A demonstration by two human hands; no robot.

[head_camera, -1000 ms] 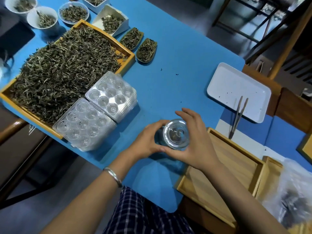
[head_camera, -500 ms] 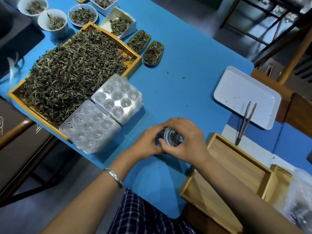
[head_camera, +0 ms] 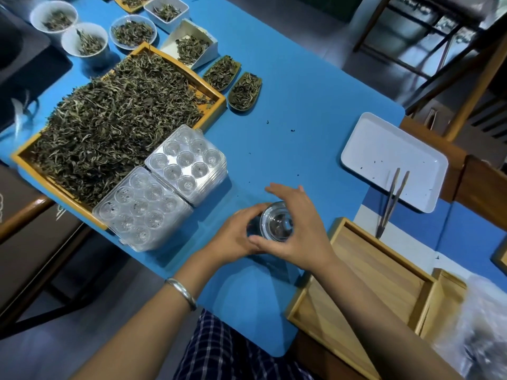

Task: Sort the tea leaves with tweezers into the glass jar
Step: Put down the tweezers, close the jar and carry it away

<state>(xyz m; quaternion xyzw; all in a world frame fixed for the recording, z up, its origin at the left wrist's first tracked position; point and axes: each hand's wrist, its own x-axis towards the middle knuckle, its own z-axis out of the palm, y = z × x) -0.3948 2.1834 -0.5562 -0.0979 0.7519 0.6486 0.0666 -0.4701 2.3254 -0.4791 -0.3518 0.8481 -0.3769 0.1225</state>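
both hands, left and right, grasp the upright jar at the table's near edge, mouth up, while the tweezers lie untouched, tips toward the person, handle on the white tray.

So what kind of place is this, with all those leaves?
Probably a tea workshop or tasting room. A big wooden tray is heaped with dried tea leaves, small bowls hold leaf samples, and tweezers lie ready on the blue table.
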